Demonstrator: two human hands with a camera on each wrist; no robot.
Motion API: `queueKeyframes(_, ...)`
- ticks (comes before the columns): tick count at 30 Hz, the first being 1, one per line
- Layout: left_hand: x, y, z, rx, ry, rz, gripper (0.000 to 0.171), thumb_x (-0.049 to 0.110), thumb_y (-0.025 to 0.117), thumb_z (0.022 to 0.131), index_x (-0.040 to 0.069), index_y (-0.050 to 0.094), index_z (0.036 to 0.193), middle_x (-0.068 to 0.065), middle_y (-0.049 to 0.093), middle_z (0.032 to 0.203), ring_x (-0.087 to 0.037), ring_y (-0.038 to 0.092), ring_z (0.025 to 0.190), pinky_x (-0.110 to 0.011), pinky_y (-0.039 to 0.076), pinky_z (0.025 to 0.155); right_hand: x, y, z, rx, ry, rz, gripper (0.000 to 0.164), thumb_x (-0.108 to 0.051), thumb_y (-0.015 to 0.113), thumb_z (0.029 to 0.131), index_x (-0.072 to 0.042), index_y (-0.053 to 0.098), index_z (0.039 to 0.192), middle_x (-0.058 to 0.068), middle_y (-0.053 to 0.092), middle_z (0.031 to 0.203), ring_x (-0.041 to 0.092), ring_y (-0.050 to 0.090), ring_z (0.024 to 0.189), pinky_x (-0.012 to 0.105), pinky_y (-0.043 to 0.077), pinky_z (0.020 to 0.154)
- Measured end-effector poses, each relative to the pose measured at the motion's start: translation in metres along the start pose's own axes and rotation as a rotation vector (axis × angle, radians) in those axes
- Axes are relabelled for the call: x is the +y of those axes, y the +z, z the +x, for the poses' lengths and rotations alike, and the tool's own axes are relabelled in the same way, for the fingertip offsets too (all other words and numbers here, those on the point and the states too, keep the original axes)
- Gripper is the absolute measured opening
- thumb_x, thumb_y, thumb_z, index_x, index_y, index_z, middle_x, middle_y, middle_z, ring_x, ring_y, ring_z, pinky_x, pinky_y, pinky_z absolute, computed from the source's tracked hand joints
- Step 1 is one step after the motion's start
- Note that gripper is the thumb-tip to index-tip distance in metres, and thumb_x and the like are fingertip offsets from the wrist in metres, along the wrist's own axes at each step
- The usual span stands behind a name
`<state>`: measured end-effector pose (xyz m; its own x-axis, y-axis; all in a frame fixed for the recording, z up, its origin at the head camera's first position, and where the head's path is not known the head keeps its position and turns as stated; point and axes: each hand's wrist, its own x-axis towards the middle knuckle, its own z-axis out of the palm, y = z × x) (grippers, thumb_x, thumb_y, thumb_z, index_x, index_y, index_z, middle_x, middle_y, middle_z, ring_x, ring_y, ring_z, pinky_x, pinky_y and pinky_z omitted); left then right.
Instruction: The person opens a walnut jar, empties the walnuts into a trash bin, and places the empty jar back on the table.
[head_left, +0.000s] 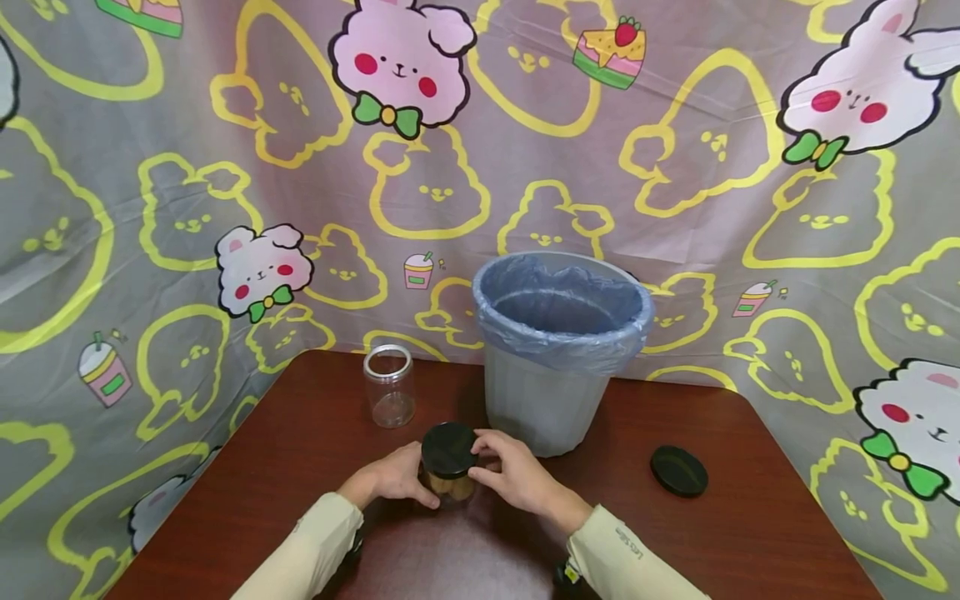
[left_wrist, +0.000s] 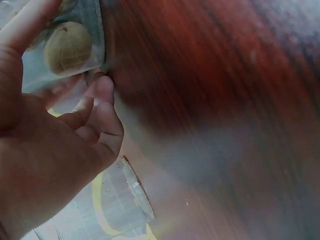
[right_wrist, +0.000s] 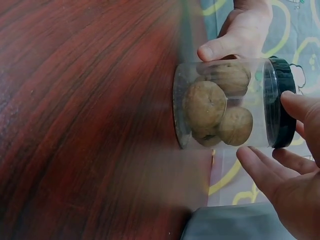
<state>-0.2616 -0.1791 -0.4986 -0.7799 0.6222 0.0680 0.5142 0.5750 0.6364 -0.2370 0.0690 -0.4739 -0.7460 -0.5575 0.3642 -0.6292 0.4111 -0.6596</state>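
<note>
A clear plastic jar [right_wrist: 260, 80] with several walnuts [right_wrist: 205, 106] inside stands on the table in front of me, capped by a black lid [head_left: 448, 448]. My left hand [head_left: 397, 477] holds the jar's left side, its thumb low near the base. At the right, my right hand [head_left: 517, 473] has thumb and fingers about the lid's rim. In the right wrist view the thumb touches the lid's edge, while other fingers lie beside the jar wall. The left wrist view shows only a corner of the jar with a walnut [left_wrist: 67, 48].
A second clear jar [head_left: 392, 392], without a lid, stands behind to the left. Behind to the right is a grey bin [head_left: 543, 400] lined with a blue bag [head_left: 600, 350]. Another black lid [head_left: 678, 471] lies on the table's right. A patterned cloth [head_left: 525, 158] hangs behind the table.
</note>
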Motion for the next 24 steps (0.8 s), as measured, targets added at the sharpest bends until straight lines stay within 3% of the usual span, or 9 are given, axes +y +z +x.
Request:
queueKeyframes(5,0.002,0.000,-0.002,0.008,-0.016,-0.035,0.060,0.027,0.089,0.059,0.011,0.062,0.111,0.007,0.058,0.097,-0.015,0.052,0.093,-0.033,0.043,0.084,-0.002,-0.001,-0.001,0.000,0.002,-0.004,0.019,-0.015,0.069,0.087,-0.010,0.056,0.100,0.015,0.051,0.130,0.020,0.062,0.102,0.031,0.052,0.080)
queueKeyframes(12,0.003,-0.001,-0.003,-0.015,-0.032,-0.145,0.070,0.019,0.088,0.063,0.009,0.052,0.122,0.001,0.062,0.107,-0.016,0.059,0.094,-0.031,0.047,0.082,0.000,-0.002,-0.004,0.026,-0.008,0.012,0.020,-0.014,0.069,0.087,-0.010,0.055,0.099,0.012,0.052,0.129,0.022,0.061,0.103,0.025,0.051,0.079)
queueKeyframes(20,0.008,-0.004,-0.004,-0.034,-0.066,-0.213,0.073,0.017,0.085,0.068,0.012,0.045,0.129,-0.002,0.057,0.089,-0.016,0.054,0.075,-0.027,0.044,0.063,0.004,-0.006,-0.009,0.053,-0.010,0.054,0.022,-0.011,0.070,0.086,-0.011,0.053,0.100,0.013,0.051,0.129,0.023,0.061,0.103,0.024,0.051,0.079)
queueKeyframes(24,0.011,-0.003,-0.005,-0.039,-0.076,-0.220,0.068,0.017,0.084,0.069,0.008,0.046,0.124,-0.003,0.057,0.083,-0.015,0.053,0.068,-0.025,0.043,0.057,0.007,-0.008,-0.012,0.044,-0.013,0.069,0.021,-0.011,0.068,0.087,-0.010,0.052,0.100,0.013,0.051,0.129,0.024,0.061,0.104,0.026,0.051,0.078)
